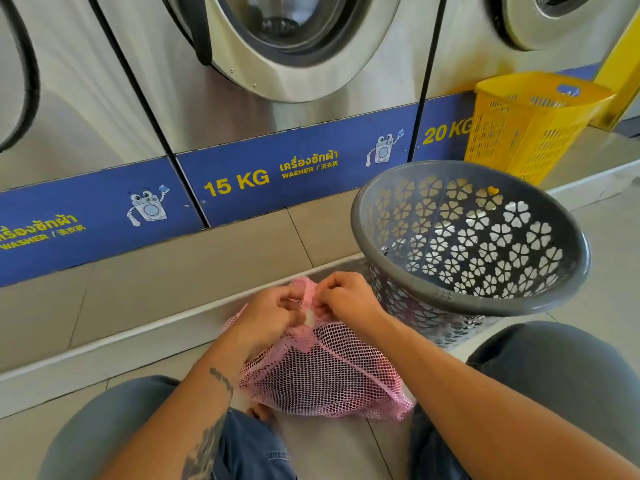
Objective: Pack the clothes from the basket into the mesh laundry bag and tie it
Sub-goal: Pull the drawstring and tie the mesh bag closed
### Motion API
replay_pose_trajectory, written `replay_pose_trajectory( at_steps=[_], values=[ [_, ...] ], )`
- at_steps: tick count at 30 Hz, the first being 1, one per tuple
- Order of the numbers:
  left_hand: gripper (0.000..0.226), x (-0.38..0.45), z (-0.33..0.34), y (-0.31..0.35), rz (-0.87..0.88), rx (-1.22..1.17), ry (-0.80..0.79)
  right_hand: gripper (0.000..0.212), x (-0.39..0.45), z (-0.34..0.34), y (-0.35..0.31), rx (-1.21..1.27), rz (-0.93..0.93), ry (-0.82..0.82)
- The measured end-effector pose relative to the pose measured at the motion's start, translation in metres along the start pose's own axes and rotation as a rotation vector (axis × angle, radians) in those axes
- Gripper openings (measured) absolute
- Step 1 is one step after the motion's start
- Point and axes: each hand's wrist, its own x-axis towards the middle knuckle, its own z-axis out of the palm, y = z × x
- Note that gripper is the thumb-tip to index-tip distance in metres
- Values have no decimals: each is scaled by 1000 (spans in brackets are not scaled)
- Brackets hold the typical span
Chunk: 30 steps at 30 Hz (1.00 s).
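The pink mesh laundry bag (322, 379), stuffed with dark clothes, lies on the tiled floor (329, 448) between the person's knees. Left hand (268, 318) and right hand (346, 297) each have their grip pinched on its gathered neck. The grey basket (433, 296) stands just right of the bag.

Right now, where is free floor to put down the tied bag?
Bare tiles lie left of the pink mesh bag, before the washer step. The right is crowded by the grey basket and knee.

mesh bag (322, 375) sitting on floor (332, 445) between knees, basket (471, 237) lying right of it, washers (277, 81) standing behind.
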Motion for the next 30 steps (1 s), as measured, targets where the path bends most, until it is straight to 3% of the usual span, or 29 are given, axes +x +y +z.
replay_pose_trajectory(
  at_steps=[4, 7, 10, 13, 21, 30],
  values=[
    [45, 7, 1, -4, -16, -82, 62, 16, 2, -4, 1, 5, 41, -42],
    [41, 10, 3, -5, -38, -141, 17, 14, 2, -4, 1, 5, 24, -35],
    [24, 10, 4, -1, -101, -277, -31, 15, 3, -1, 0, -36, -25, 4],
    [40, 14, 9, -2, -221, -370, -37, 13, 1, 2, 0, -65, -47, -41],
    [19, 24, 11, -1, -221, -397, 121, 18, 4, 7, 10, -244, -131, -69],
    [24, 28, 8, -6, -220, -344, 97, 22, 4, 11, 9, -504, -283, -17]
  ],
)
